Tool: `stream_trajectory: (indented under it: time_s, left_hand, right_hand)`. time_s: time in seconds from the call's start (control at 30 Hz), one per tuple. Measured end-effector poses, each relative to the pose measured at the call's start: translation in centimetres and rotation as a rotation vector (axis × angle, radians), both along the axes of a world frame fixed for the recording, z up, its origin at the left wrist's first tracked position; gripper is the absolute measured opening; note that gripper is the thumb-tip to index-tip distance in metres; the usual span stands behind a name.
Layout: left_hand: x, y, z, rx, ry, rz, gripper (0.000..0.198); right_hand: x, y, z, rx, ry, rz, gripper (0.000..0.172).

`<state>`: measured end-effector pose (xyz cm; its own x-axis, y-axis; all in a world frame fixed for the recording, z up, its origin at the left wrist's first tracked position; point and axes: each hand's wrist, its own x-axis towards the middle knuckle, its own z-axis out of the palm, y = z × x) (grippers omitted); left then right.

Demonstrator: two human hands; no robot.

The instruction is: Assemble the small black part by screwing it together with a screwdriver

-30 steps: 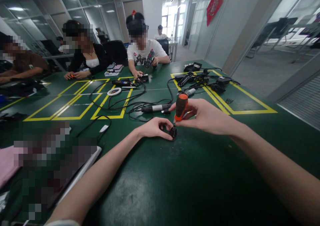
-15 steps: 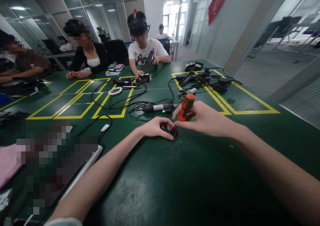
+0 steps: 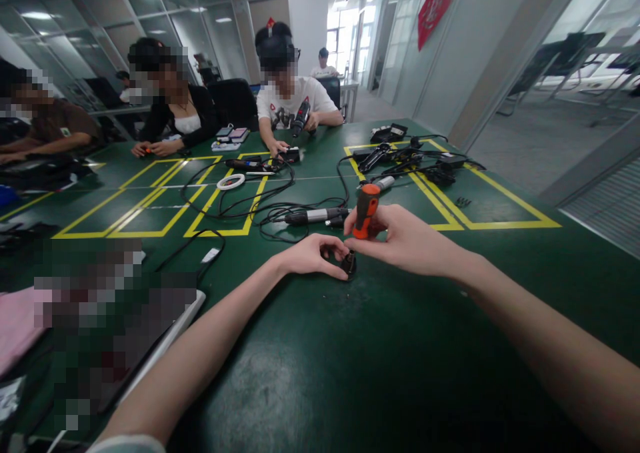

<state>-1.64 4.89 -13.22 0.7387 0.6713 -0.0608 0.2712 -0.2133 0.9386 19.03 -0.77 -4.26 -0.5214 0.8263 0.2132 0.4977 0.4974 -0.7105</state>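
Observation:
My left hand (image 3: 320, 256) rests low over the green table, thumb and fingers closed around a small black part (image 3: 350, 265) that stands on the tabletop. Just above and to its right, my right hand (image 3: 395, 236) grips an orange and black screwdriver (image 3: 367, 211) by the handle. The handle points up and leans slightly; its lower end is hidden behind my fingers, so I cannot tell whether the tip touches the black part. A couple of tiny specks lie on the table in front of the part.
Beyond my hands lies a grey and black electric screwdriver (image 3: 315, 216) with coiled cable. Tools and black cables (image 3: 400, 156) crowd the back right. A white-edged device (image 3: 185, 319) is at the left. Across the table, a co-worker (image 3: 295, 106) holds a power driver; two more people sit leftward.
The screwdriver handle in my right hand has shifted slightly left and up and now stands more upright. My left hand and the black part have stayed in place.

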Motion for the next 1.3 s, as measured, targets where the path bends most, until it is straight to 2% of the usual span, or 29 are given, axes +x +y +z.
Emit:
stream_trajectory:
  time_s: [0.17, 0.6, 0.87, 1.07, 1.3]
  left_hand:
    - [0.02, -0.05, 0.07, 0.003, 0.002, -0.004, 0.037]
    - [-0.02, -0.06, 0.15, 0.004, -0.014, -0.016, 0.038]
    - [-0.05, -0.01, -0.03, -0.003, -0.022, -0.019, 0.040]
    - [0.05, -0.14, 0.24, 0.001, -0.011, -0.014, 0.038]
    - [-0.03, -0.15, 0.30, 0.022, 0.008, 0.000, 0.040]
  right_hand:
    - [-0.15, 0.03, -0.24, 0.003, 0.054, 0.021, 0.011]
    - [-0.10, 0.02, -0.23, 0.042, -0.028, -0.016, 0.016]
    - [-0.24, 0.17, -0.29, 0.048, -0.024, 0.003, 0.009]
    - [-0.22, -0.16, -0.07, 0.020, -0.022, -0.003, 0.017]
    - [-0.57, -0.39, -0.09, 0.016, 0.002, -0.017, 0.014]
